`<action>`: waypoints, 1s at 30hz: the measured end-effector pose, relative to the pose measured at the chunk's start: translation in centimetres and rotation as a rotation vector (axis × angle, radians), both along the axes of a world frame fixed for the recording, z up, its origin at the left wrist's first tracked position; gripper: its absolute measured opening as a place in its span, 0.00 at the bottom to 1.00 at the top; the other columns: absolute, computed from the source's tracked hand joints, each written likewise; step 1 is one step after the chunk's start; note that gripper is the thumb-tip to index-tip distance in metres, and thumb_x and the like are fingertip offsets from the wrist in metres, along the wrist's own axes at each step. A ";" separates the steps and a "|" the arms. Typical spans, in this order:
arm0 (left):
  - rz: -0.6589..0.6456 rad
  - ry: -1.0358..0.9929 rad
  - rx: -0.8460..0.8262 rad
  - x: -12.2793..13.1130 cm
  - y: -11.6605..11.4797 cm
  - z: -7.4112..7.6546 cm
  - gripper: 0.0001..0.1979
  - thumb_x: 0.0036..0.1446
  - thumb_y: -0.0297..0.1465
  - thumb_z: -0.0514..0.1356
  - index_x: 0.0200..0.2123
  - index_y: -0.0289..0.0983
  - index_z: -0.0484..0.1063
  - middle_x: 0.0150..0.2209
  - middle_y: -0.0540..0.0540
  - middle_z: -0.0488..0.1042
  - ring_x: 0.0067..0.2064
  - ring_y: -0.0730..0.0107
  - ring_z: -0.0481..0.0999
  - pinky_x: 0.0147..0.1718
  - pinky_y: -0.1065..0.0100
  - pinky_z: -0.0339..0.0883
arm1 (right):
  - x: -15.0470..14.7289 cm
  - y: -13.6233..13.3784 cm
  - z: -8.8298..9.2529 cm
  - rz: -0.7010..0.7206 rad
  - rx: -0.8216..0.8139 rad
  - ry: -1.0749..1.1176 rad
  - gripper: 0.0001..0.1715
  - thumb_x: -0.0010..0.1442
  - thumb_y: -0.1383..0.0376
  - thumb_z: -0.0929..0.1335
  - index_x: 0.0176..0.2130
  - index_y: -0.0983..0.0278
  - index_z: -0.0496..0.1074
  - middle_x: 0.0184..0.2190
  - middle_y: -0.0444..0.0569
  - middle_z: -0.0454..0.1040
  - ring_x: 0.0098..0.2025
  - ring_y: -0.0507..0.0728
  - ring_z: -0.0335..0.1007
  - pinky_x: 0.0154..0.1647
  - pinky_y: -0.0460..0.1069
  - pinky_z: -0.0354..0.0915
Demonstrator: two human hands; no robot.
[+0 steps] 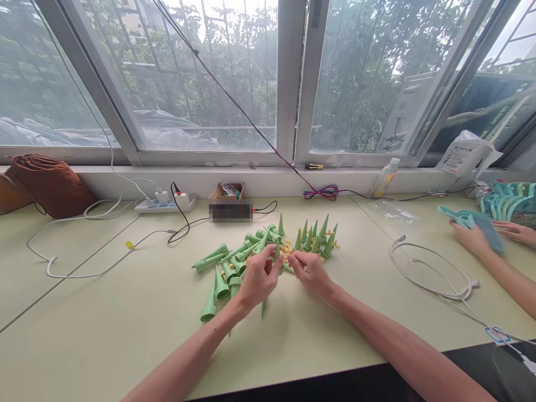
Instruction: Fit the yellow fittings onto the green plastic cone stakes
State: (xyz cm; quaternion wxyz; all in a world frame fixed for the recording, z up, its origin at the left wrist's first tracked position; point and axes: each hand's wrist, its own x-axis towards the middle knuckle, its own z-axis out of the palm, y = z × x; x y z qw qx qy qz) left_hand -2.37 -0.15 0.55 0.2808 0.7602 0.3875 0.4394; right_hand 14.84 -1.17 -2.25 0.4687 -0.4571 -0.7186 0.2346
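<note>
My left hand [260, 274] is closed around a green plastic cone spike [277, 249], its tip pointing up. Close beside it, my right hand [312, 272] pinches with thumb and forefinger; whatever is between them is too small to make out. A loose pile of green cone spikes [210, 260] lies to the left and behind my left hand, some on their sides and some upright. Small yellow plastic pieces [287, 250] are heaped behind my fingertips. Beyond my right hand, a group of green spikes [322, 230] stands tip up, several with yellow pieces at their sides.
A co-worker's hands [471, 239] handle a teal plastic item [473, 220] at the right, near stacked teal hangers [508, 198]. White cable [431, 287] coils on the table. A small cardboard box [215, 194], a power strip [165, 206] and a bottle [385, 177] stand along the back.
</note>
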 end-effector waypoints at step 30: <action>0.009 -0.085 -0.098 0.0 0.0 0.0 0.09 0.64 0.37 0.56 0.39 0.38 0.68 0.33 0.49 0.74 0.20 0.79 0.62 0.20 0.72 0.52 | -0.1 -0.2 0.4 0.050 -0.057 0.087 0.18 0.68 0.51 0.62 0.37 0.63 0.66 0.26 0.43 0.69 0.23 0.51 0.65 0.24 0.46 0.62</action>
